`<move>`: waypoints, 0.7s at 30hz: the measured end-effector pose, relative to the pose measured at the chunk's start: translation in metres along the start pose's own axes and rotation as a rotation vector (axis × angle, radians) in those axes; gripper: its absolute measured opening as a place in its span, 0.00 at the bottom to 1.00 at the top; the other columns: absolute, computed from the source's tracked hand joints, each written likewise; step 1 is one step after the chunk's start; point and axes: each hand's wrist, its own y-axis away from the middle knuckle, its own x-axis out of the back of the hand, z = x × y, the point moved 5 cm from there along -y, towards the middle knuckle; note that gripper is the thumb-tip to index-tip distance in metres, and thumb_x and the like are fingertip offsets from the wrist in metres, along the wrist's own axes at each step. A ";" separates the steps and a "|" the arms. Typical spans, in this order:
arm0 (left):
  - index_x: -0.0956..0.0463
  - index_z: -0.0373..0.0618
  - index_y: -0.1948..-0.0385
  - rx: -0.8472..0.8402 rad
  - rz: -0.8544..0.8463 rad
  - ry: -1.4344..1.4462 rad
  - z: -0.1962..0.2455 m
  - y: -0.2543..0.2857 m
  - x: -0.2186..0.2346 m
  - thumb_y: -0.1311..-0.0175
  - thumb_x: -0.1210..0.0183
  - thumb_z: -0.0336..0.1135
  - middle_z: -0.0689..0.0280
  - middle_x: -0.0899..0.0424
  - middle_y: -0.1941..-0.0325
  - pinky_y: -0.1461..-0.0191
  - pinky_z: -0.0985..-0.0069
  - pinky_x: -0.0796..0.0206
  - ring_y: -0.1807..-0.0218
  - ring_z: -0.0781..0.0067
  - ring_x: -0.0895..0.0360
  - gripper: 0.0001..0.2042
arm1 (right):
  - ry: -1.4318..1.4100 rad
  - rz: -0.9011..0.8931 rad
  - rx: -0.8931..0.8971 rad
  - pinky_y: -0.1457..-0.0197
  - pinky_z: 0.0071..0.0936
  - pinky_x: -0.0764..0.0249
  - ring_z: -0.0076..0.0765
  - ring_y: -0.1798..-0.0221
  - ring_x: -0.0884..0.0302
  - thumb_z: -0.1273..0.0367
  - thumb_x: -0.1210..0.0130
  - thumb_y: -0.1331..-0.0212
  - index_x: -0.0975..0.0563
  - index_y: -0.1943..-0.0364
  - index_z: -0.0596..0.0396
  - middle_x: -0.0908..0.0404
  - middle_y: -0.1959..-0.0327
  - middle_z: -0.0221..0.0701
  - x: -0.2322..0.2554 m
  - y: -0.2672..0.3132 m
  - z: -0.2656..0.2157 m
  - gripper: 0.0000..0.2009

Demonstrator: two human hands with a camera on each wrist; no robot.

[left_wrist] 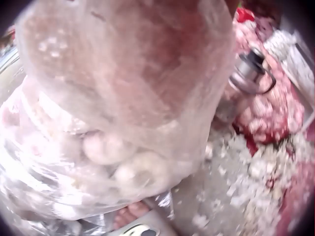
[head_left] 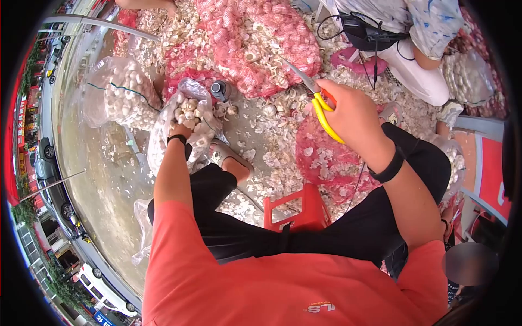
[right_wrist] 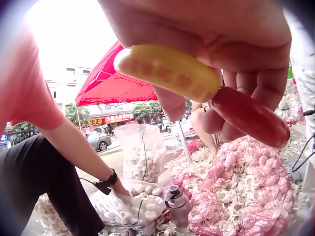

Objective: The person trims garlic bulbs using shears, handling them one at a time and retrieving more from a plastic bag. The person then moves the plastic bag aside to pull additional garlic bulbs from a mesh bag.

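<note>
My right hand [head_left: 353, 111] grips a pair of scissors [head_left: 325, 118] with red and yellow handles, raised over the peel-strewn ground, its blades pointing up and left. Up close in the right wrist view, the red handle [right_wrist: 251, 117] lies against the fingers. My left hand [head_left: 181, 131] reaches into the mouth of a clear plastic bag [head_left: 159, 138] of garlic bulbs [head_left: 188, 110]. Its fingers are hidden among the bulbs and plastic. Blurred plastic with garlic bulbs [left_wrist: 142, 172] behind it fills much of the left wrist view.
A grey bottle [head_left: 220, 90] stands beside the bag. Pink mesh sacks of garlic [head_left: 261, 41] lie ahead, and another clear bag of garlic [head_left: 130, 89] stands at left. A red stool [head_left: 310, 204] is between the legs. Another person [head_left: 391, 32] sits at upper right.
</note>
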 end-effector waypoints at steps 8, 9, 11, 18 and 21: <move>0.16 0.42 0.56 -0.479 0.691 0.710 0.151 0.059 0.193 0.31 0.43 0.48 0.49 0.12 0.61 0.51 0.55 0.24 0.56 0.44 0.15 0.18 | 0.162 -0.245 -0.018 0.64 0.47 0.22 0.49 0.66 0.15 0.65 0.38 0.42 0.19 0.57 0.49 0.16 0.70 0.38 -0.021 0.013 0.005 0.10; 0.16 0.42 0.56 -0.599 0.651 0.797 0.185 0.081 0.211 0.31 0.41 0.45 0.51 0.12 0.61 0.50 0.59 0.23 0.56 0.47 0.14 0.16 | 0.164 -0.287 -0.025 0.64 0.49 0.23 0.51 0.65 0.15 0.63 0.38 0.41 0.19 0.55 0.49 0.16 0.69 0.40 -0.025 0.015 0.008 0.12; 0.15 0.43 0.56 -0.850 0.605 0.839 0.252 0.101 0.225 0.31 0.42 0.40 0.51 0.12 0.58 0.49 0.61 0.23 0.55 0.49 0.14 0.13 | 0.172 -0.312 -0.030 0.65 0.49 0.24 0.53 0.65 0.16 0.61 0.37 0.41 0.19 0.54 0.48 0.16 0.69 0.40 -0.027 0.017 0.012 0.13; 0.28 0.47 0.41 -0.665 0.439 0.275 0.367 0.028 0.154 0.32 0.44 0.42 0.50 0.24 0.37 0.36 0.53 0.29 0.36 0.40 0.25 0.20 | 0.197 -0.175 -0.054 0.66 0.46 0.22 0.49 0.68 0.15 0.67 0.38 0.45 0.21 0.61 0.51 0.18 0.72 0.38 -0.006 0.009 0.017 0.09; 0.25 0.49 0.44 -0.559 0.478 0.293 0.384 0.031 0.154 0.30 0.46 0.46 0.55 0.21 0.41 0.39 0.54 0.27 0.37 0.46 0.24 0.18 | 0.148 -0.185 -0.048 0.67 0.42 0.22 0.46 0.68 0.15 0.70 0.37 0.46 0.22 0.61 0.51 0.18 0.73 0.37 -0.009 0.003 0.017 0.09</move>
